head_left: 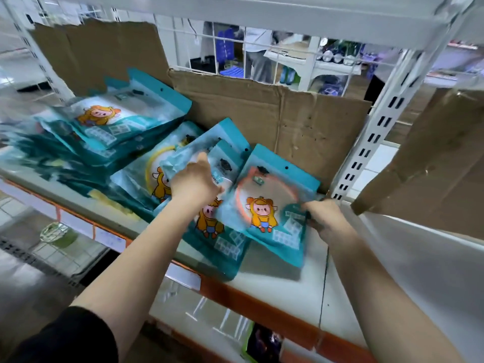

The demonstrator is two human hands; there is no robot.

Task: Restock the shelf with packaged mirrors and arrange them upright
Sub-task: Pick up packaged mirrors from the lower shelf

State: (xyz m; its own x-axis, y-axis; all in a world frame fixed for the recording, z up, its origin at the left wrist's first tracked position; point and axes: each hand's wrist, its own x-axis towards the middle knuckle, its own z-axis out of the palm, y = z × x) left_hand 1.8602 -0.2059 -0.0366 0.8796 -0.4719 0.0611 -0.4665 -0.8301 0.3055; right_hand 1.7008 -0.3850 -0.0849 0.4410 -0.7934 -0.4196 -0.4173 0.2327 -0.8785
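Several mirror packs [104,121], white shelf [288,292], cardboard backing [288,121], wire grid [245,42]

Shop or stockroom: white metal shelf [275,286] with slotted upright [377,132], orange price strip [251,297], cardboard backing [275,119], piles of identical teal packets [110,127], more stocked racks [332,61] behind.

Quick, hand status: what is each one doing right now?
Left hand: on the middle mirror packs; grip blurred, cannot be told.
Right hand: closed, holding the right edge of the orange-ringed mirror pack.
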